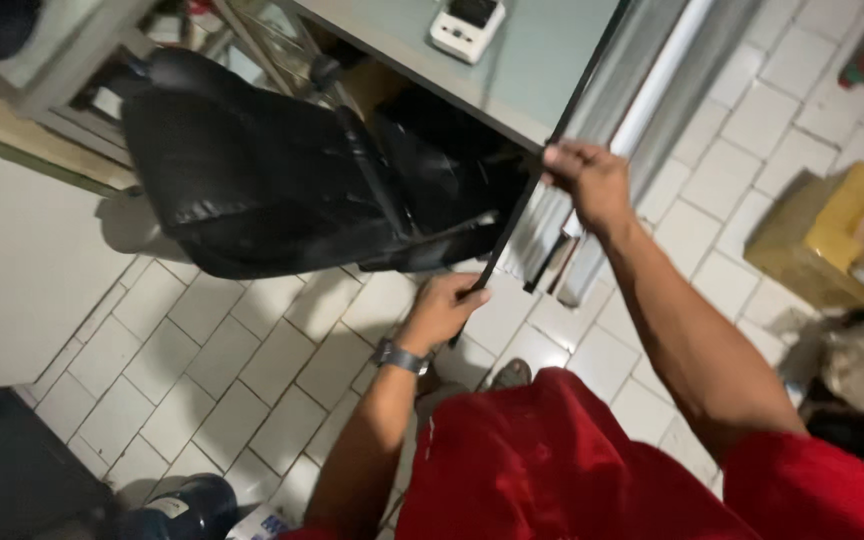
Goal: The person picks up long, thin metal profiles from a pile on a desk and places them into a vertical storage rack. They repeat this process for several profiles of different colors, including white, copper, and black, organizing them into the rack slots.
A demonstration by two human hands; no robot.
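Both hands are clenched on one long, thin black strip (518,215) (it looks like a flat rubber or plastic edging, though its make cannot be told): the right hand (586,180) closes on it higher up, near the corner of the table (542,60), and the left hand (442,308), with a dark wristwatch (398,357) just behind it, closes on its lower end. The strip runs slantwise from above the table's edge down to the left hand, taut between the two grips.

Largest around them is the white tiled floor (202,370). On it lies a black office chair (272,180), tipped on its side, partly under the grey-green table. Pale metal profiles (642,110) lean or lie beside the table, just behind the strip. To the right sits a yellow-brown cardboard box (827,235); at the bottom left stands a blue water bottle (187,505). A small white device (467,25) rests on the table top.

As for progress, the strip appears to be held free along its visible length; whether its upper end is attached to anything cannot be told, so it seems mid-handling.
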